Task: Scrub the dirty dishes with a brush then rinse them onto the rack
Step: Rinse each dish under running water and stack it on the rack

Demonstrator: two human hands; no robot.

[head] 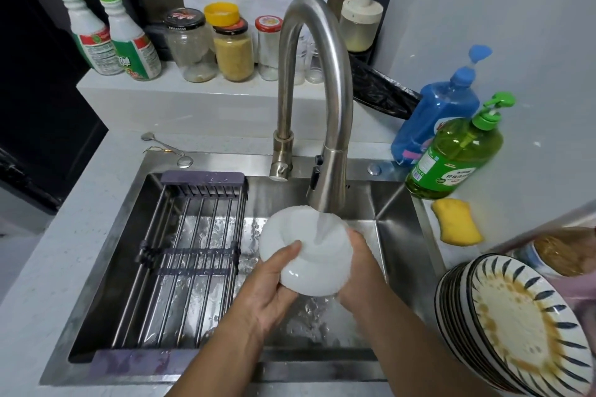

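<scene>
Under the running faucet [317, 100], over the steel sink [400, 200], I hold a white dish [306, 251] with both hands. My left hand [274, 287] grips its near rim, thumb on top; my right hand [358, 271] clasps the far side, mostly hidden behind the dish, so I can't be sure where those fingers sit. Water streams onto the dish and splashes below. The rack [190, 258] spans the sink's left half, bare. At my right, a stack of dirty striped plates [522, 325] leans on the counter, near a yellow sponge [456, 221].
</scene>
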